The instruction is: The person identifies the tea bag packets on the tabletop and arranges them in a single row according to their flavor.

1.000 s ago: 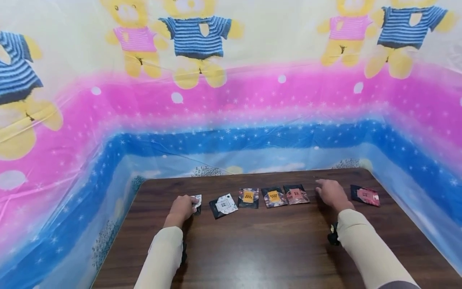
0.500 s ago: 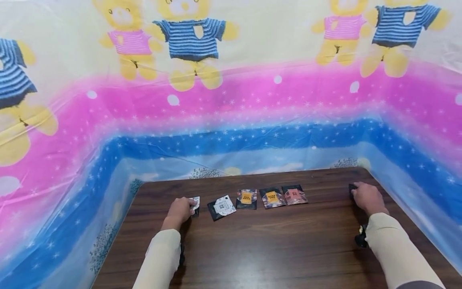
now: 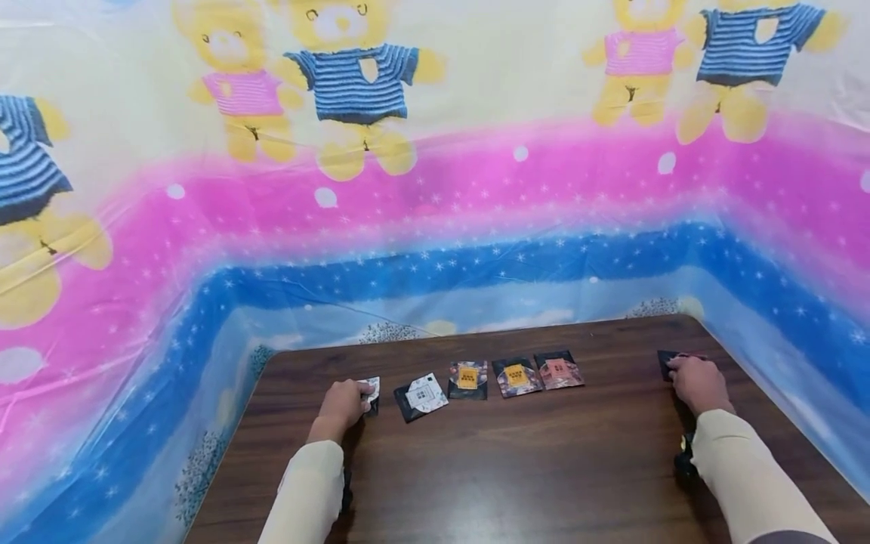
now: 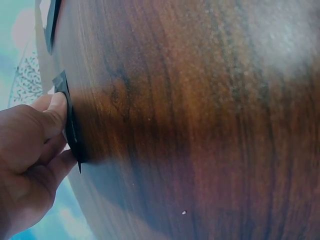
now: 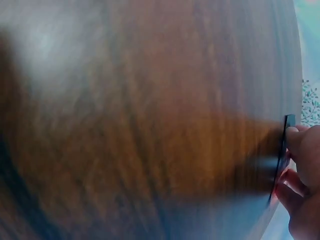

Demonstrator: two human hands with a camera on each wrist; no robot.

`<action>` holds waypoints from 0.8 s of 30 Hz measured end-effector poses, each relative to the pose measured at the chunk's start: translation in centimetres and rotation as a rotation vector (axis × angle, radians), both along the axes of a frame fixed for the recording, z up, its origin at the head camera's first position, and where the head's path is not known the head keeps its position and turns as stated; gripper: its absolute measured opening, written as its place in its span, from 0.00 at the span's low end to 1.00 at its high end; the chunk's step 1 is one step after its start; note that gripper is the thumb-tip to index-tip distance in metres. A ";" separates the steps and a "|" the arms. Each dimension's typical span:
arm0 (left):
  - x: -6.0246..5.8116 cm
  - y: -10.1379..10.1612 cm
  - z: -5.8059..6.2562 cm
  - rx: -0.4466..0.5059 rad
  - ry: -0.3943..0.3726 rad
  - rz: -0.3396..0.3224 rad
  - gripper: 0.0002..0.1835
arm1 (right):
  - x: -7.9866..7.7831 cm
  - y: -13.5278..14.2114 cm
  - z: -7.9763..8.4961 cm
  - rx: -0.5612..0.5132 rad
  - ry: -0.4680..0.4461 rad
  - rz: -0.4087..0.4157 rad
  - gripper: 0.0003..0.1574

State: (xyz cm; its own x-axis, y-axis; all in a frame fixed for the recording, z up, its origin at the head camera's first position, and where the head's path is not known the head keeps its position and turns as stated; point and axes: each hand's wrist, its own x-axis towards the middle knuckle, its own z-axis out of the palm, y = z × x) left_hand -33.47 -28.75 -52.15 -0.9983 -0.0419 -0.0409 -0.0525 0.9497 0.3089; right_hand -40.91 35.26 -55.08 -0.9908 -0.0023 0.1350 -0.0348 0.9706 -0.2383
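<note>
At the left end of a row of small flat packets, my left hand (image 3: 343,404) grips a black-and-white packet (image 3: 374,391). The left wrist view shows the thumb and fingers on that packet's edges, its dark side (image 4: 73,130) facing the camera. Far to the right, my right hand (image 3: 700,384) holds a black-and-pink packet (image 3: 665,366) and covers most of it. In the right wrist view this packet (image 5: 281,155) appears as a thin dark edge under the fingertips. Another black-and-white packet (image 3: 423,396) lies tilted just right of my left hand.
Two packets with orange labels, the left one (image 3: 467,379) and the right one (image 3: 516,376), lie mid-row on the brown wooden table (image 3: 489,468). Beside them is a pink-labelled packet (image 3: 559,369). A printed bear curtain (image 3: 435,196) encloses the table's back and sides.
My right hand has moved right from beside the pink-labelled packet to the black-and-pink packet at the far right and taken hold of it. The left hand stays on its packet.
</note>
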 end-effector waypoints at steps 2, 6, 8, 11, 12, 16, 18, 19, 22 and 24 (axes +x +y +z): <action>0.0 0.0 0.1 0.002 0.001 0.004 0.20 | -0.1 -0.1 0.4 0.012 -0.017 -0.005 0.20; 0.0 -0.1 0.1 -0.002 0.004 0.001 0.20 | -0.2 -0.1 0.5 0.019 -0.034 -0.014 0.20; 0.0 -0.1 0.0 -0.004 0.002 0.003 0.20 | -0.2 -0.1 0.2 0.019 -0.027 -0.011 0.21; 0.1 -0.1 -0.2 -0.008 -0.003 0.002 0.20 | -0.2 0.1 -0.4 0.041 -0.002 0.020 0.23; 0.1 0.0 -0.2 -0.009 -0.005 0.001 0.20 | -0.2 0.2 -0.5 0.050 0.000 0.030 0.24; 0.3 0.1 -0.4 -0.008 -0.009 0.002 0.20 | -0.1 0.5 -0.5 0.043 -0.055 0.039 0.27; 0.4 0.2 -0.2 -0.004 -0.003 0.000 0.20 | 0.0 0.6 -0.2 0.020 -0.105 0.024 0.29; 0.5 0.1 -0.1 -0.002 0.000 0.000 0.20 | 0.1 0.7 0.0 0.012 -0.127 0.017 0.29; 0.4 0.1 0.1 0.002 0.008 -0.005 0.20 | 0.1 0.8 0.2 0.022 -0.148 0.017 0.30; 0.3 0.0 0.1 0.001 0.008 -0.006 0.20 | 0.2 0.7 0.3 0.029 -0.140 0.015 0.30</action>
State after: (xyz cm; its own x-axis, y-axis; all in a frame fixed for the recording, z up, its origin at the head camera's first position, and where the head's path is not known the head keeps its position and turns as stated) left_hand -33.16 -28.72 -52.05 -0.9988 -0.0360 -0.0330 -0.0445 0.9496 0.3103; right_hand -40.76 36.01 -54.80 -0.9998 -0.0192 -0.0049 -0.0177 0.9767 -0.2138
